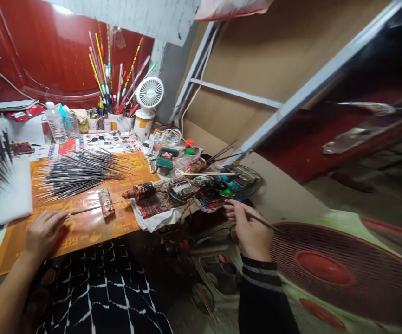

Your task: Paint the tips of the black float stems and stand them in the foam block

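My left hand [46,232] pinches one end of a slim dark fishing float [84,210] at the table's front edge. The float crosses a paint-spattered block [106,204], and its thin far end points at a small motor with a chuck [140,191]; whether it sits in the chuck I cannot tell. My right hand [249,229] is closed around a thin paintbrush [262,219], its tip close to paint-stained containers [218,188]. A pile of similar dark floats [82,169] lies behind the block on an orange sheet [82,236].
More floats stand over white foam [6,195] at left. A white fan [148,95], a bottle [55,123] and cups of coloured float sticks [117,120] line the back. A green clamp-like tool [165,160] sits mid-table. A large round fan guard [326,269] is at lower right.
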Demonstrator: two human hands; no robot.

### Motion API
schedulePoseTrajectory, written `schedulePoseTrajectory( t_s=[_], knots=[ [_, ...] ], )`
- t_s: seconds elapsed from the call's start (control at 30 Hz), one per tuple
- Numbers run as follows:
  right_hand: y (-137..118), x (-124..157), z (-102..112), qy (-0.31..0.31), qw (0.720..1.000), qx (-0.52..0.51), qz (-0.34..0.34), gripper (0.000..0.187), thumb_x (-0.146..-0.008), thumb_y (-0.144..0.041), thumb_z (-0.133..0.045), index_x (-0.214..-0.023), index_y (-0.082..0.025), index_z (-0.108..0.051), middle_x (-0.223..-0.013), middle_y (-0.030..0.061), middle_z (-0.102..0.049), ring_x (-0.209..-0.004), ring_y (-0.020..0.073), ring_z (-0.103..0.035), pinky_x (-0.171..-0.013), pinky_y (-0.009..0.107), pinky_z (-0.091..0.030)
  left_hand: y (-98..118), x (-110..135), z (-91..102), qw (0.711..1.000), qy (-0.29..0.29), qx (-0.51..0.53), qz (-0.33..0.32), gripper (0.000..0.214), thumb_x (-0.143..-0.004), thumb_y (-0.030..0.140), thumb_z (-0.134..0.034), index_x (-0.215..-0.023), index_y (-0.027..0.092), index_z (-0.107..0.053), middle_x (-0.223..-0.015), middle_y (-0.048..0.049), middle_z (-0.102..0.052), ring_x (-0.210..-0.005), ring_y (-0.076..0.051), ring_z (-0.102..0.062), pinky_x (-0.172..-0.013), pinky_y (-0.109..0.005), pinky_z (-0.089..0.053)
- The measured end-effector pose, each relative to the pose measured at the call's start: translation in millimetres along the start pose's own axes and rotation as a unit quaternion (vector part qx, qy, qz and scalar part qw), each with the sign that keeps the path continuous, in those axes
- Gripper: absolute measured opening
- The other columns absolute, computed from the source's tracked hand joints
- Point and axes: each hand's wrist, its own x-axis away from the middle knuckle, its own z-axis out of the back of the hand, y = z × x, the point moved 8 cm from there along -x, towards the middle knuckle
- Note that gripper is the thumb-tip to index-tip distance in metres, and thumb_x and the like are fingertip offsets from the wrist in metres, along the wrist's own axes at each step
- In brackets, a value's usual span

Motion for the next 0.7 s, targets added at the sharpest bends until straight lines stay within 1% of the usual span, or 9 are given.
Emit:
schedulePoseTrajectory(
  t_s=[0.07,0.17,0.27,0.33,0.37,0.43,0.57,0.63,0.7],
  knots=[
    [0,5,0,0.014,1.000,-0.003,-0.008,0.054,-0.084,-0.067,-0.056,-0.101,-0.018,-0.072,-0.089,0.0114,-0.074,-0.066,0.0201,-0.065,-0.067,0.042,-0.057,2,1,0.3,1.000,-0.003,-0.001,0.004,0.025,-0.101,0.034,-0.049,-0.104,0.024,-0.073,-0.095,-0.0043,-0.076,-0.085,-0.020,-0.068,-0.077,-0.031,-0.051],
    [0,18,8,0.104,0.994,-0.035,-0.023,0.046,-0.083,-0.062,-0.059,-0.092,-0.019,-0.073,-0.080,0.0143,-0.072,-0.063,0.0235,-0.064,-0.068,0.048,-0.056,3,4,2.8,1.000,0.001,0.001,0.021,0.026,-0.102,0.032,-0.049,-0.103,0.023,-0.074,-0.094,-0.0048,-0.076,-0.085,-0.019,-0.068,-0.078,-0.029,-0.052],
    [-10,49,13,0.216,0.974,-0.072,-0.005,0.041,-0.088,-0.056,-0.057,-0.092,-0.019,-0.074,-0.076,0.0155,-0.069,-0.061,0.0245,-0.062,-0.067,0.049,-0.055,1,8,6.7,0.999,0.005,-0.007,0.035,0.026,-0.102,0.031,-0.050,-0.104,0.024,-0.074,-0.094,-0.0048,-0.076,-0.085,-0.018,-0.068,-0.078,-0.029,-0.052],
    [-25,75,6,0.247,0.966,-0.076,0.027,0.043,-0.092,-0.056,-0.052,-0.101,-0.020,-0.074,-0.079,0.0130,-0.069,-0.063,0.0250,-0.062,-0.067,0.049,-0.056,0,10,9.7,0.999,0.007,-0.014,0.035,0.026,-0.102,0.031,-0.050,-0.104,0.024,-0.075,-0.094,-0.0047,-0.076,-0.084,-0.019,-0.067,-0.077,-0.029,-0.051],
    [-34,88,-1,0.241,0.967,-0.073,0.043,0.045,-0.093,-0.056,-0.049,-0.104,-0.020,-0.074,-0.079,0.0111,-0.069,-0.063,0.0246,-0.063,-0.067,0.048,-0.056,0,12,11.3,0.999,0.008,-0.018,0.034,0.026,-0.102,0.032,-0.050,-0.104,0.023,-0.075,-0.094,-0.0047,-0.076,-0.084,-0.019,-0.067,-0.076,-0.029,-0.051],
    [-53,112,-22,0.197,0.975,-0.063,0.076,0.047,-0.097,-0.055,-0.046,-0.106,-0.018,-0.073,-0.080,0.0093,-0.069,-0.063,0.0227,-0.063,-0.068,0.045,-0.057,-1,14,14.0,0.999,0.009,-0.025,0.031,0.027,-0.103,0.032,-0.050,-0.103,0.022,-0.075,-0.093,-0.0050,-0.075,-0.083,-0.019,-0.066,-0.076,-0.030,-0.051],
    [-87,152,-70,0.071,0.983,-0.068,0.156,0.037,-0.101,-0.044,-0.046,-0.107,-0.018,-0.071,-0.087,0.0098,-0.072,-0.070,0.0210,-0.068,-0.071,0.041,-0.059,-6,18,19.1,0.999,0.013,-0.033,0.029,0.026,-0.102,0.032,-0.052,-0.104,0.020,-0.075,-0.092,-0.0052,-0.075,-0.083,-0.019,-0.065,-0.077,-0.030,-0.050],
    [-102,167,-91,0.009,0.974,-0.089,0.207,0.030,-0.101,-0.037,-0.048,-0.110,-0.019,-0.070,-0.090,0.0091,-0.073,-0.073,0.0206,-0.070,-0.072,0.039,-0.060,-7,20,21.2,0.999,0.017,-0.037,0.022,0.024,-0.102,0.031,-0.053,-0.104,0.020,-0.074,-0.093,-0.0054,-0.074,-0.083,-0.019,-0.064,-0.077,-0.030,-0.050],
    [-117,182,-108,-0.039,0.956,-0.121,0.263,0.024,-0.100,-0.029,-0.050,-0.113,-0.019,-0.069,-0.092,0.0078,-0.074,-0.075,0.0193,-0.071,-0.072,0.036,-0.062,-8,21,22.7,0.999,0.023,-0.040,0.013,0.023,-0.102,0.030,-0.054,-0.105,0.019,-0.074,-0.094,-0.0055,-0.074,-0.084,-0.019,-0.064,-0.077,-0.030,-0.049]
  ],
)
